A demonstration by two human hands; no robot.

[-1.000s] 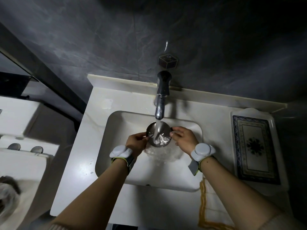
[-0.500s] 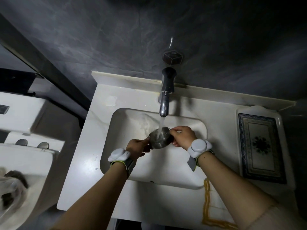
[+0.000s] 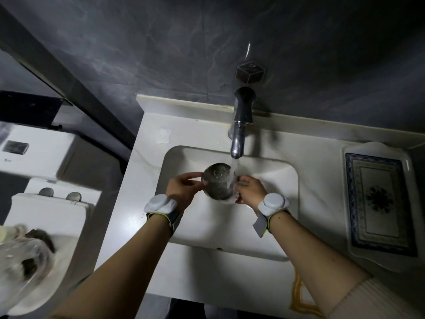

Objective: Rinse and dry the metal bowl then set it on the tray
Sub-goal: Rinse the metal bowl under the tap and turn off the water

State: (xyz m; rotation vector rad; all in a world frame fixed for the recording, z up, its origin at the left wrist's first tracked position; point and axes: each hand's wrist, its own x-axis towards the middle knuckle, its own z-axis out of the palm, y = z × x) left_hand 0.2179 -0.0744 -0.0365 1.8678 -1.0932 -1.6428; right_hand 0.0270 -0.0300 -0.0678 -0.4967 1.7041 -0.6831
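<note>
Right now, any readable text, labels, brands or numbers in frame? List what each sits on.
None can be read.
Hexagonal sticker on the wall above the faucet: a cube outline with a small mark, too blurred to read.
Dark rectangular plate on the toilet tank: no legible characters.
Tray: floral pattern only.
Metal bowl: no marking visible.

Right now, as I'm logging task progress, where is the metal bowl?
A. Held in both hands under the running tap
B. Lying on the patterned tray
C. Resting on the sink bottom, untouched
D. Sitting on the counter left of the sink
A: the metal bowl is gripped by the left hand and right hand, with water from the tap hitting it.
</note>
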